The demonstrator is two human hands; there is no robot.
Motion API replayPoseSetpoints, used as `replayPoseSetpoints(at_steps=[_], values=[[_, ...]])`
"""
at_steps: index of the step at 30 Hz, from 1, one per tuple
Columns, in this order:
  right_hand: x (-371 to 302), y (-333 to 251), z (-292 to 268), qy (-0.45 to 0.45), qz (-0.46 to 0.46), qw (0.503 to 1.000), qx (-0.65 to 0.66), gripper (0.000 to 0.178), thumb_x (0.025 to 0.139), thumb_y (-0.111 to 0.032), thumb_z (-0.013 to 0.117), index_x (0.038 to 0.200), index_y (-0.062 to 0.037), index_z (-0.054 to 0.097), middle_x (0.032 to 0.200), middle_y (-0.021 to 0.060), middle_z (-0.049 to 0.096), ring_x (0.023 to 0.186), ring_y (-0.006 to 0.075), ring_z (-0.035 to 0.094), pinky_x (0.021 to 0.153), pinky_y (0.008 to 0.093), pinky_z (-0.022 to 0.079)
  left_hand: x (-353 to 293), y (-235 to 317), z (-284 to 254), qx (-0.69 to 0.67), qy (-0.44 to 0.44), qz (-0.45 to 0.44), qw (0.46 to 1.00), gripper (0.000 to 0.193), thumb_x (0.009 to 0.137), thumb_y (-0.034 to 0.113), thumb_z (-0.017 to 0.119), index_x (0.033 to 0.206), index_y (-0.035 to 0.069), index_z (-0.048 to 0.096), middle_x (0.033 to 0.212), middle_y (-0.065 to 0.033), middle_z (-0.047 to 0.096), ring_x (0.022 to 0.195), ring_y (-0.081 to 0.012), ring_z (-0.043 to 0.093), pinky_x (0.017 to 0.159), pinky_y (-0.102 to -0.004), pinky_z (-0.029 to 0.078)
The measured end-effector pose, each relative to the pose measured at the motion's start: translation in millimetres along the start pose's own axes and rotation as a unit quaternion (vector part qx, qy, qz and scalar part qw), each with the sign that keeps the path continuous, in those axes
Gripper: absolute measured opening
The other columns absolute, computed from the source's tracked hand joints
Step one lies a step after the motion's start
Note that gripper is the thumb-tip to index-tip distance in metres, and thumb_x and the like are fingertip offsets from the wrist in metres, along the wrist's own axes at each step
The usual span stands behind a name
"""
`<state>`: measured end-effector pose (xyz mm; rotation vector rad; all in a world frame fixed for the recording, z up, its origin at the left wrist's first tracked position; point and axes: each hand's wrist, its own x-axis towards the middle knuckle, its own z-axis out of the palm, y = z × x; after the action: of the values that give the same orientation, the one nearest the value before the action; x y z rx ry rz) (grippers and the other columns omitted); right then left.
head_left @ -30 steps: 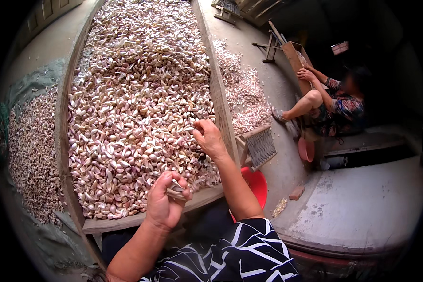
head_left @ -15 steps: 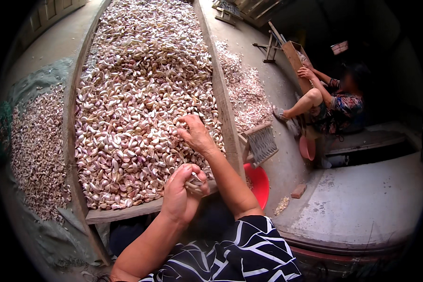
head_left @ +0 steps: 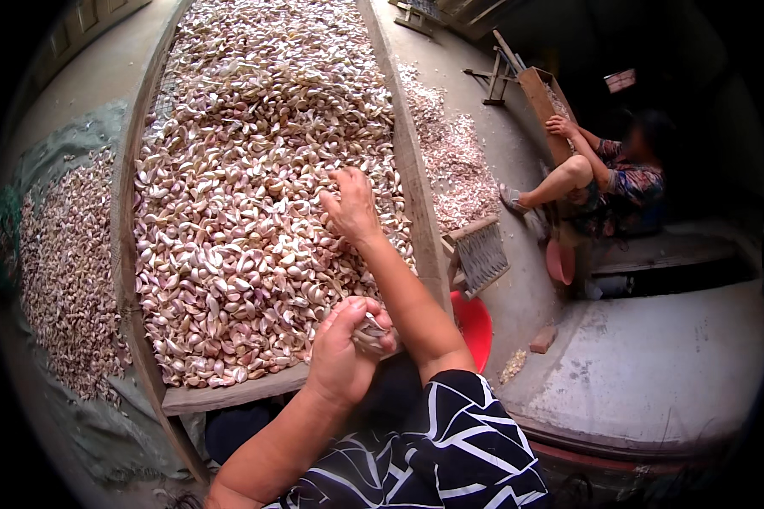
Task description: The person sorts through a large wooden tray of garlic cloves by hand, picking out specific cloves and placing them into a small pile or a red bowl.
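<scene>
A heap of garlic cloves [head_left: 238,246], white with purplish streaks, fills a long wooden-framed tray [head_left: 229,397] in front of me. Near its front edge, my left hand [head_left: 348,352] is curled, palm up, around several pale cloves [head_left: 370,335]. Farther out over the right part of the heap reaches my right hand [head_left: 354,206]. Its thumb and fingers are apart, their tips at the surface of the cloves, and I see nothing held between them.
More cloves [head_left: 68,271] cover a green sheet [head_left: 136,424] left of the tray. To the right are cloves on the floor [head_left: 454,161], a small woven stool [head_left: 481,254], a red basin [head_left: 474,327] and a brick [head_left: 543,339]. Another person [head_left: 620,170] sits by a wooden trough [head_left: 545,114].
My right hand has moved slightly farther out over the heap, its fingers spread. My left hand keeps its cloves. The whole view has shifted a little.
</scene>
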<state>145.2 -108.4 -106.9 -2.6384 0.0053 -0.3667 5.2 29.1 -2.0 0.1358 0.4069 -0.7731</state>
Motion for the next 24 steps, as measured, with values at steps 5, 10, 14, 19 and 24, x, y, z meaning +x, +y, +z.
replayPoseSetpoints(at_steps=[5, 10, 14, 19, 24], values=[[45.8, -10.9, 25.6, -0.046, 0.076, 0.995, -0.04, 0.055, 0.066, -0.039, 0.062, 0.11, -0.0099, 0.046, 0.116, 0.0181, 0.038, 0.107, 0.0322, 0.036, 0.085, 0.0492, 0.03, 2.7, 4.1, 2.0, 0.005, 0.024, -0.007, 1.0, 0.013, 0.082, 0.019, 0.044, 0.079, 0.007, 0.047, 0.069, -0.0059, 0.05, 0.059, -0.0175, 0.048, 0.056, -0.03, 0.04], [53.1, -56.2, 38.4, -0.131, -0.003, 0.991, 0.0, 0.043, 0.071, -0.033, 0.06, 0.106, -0.0089, 0.049, 0.123, 0.0209, 0.031, 0.114, 0.0361, 0.029, 0.093, 0.0482, 0.022, 6.9, 12.9, -1.5, 0.006, 0.037, -0.002, 0.999, 0.012, 0.081, 0.017, 0.045, 0.079, 0.006, 0.047, 0.07, -0.0065, 0.051, 0.058, -0.0177, 0.048, 0.056, -0.0303, 0.04], [23.3, -66.2, 16.3, -0.192, -0.224, 0.946, 0.13, 0.015, 0.072, -0.01, 0.057, 0.086, -0.0057, 0.055, 0.096, 0.0123, 0.053, 0.09, 0.026, 0.049, 0.079, 0.0376, 0.038, 4.5, 17.4, -4.0, 0.005, 0.031, 0.007, 0.999, 0.013, 0.081, 0.017, 0.045, 0.079, 0.004, 0.046, 0.069, -0.0086, 0.05, 0.059, -0.0194, 0.049, 0.057, -0.0312, 0.041], [7.7, -50.8, -5.4, -0.201, -0.109, 0.947, 0.225, 0.01, 0.075, -0.006, 0.056, 0.084, -0.0024, 0.056, 0.073, 0.0076, 0.058, 0.066, 0.0169, 0.055, 0.06, 0.0263, 0.044, -2.0, 22.5, -5.2, -0.01, 0.039, 0.004, 0.999, 0.014, 0.081, 0.016, 0.047, 0.078, 0.003, 0.047, 0.071, -0.0107, 0.052, 0.059, -0.02, 0.049, 0.057, -0.0302, 0.042], [39.5, 9.6, 6.1, -0.033, 0.05, 0.993, 0.104, 0.02, 0.074, -0.014, 0.055, 0.091, -0.004, 0.056, 0.086, 0.013, 0.057, 0.077, 0.0265, 0.055, 0.068, 0.0335, 0.044, -2.5, 19.4, -0.3, 0.016, 0.055, 0.018, 0.998, 0.015, 0.081, 0.019, 0.046, 0.077, 0.004, 0.047, 0.069, -0.0092, 0.051, 0.057, -0.0191, 0.048, 0.056, -0.0294, 0.041]])
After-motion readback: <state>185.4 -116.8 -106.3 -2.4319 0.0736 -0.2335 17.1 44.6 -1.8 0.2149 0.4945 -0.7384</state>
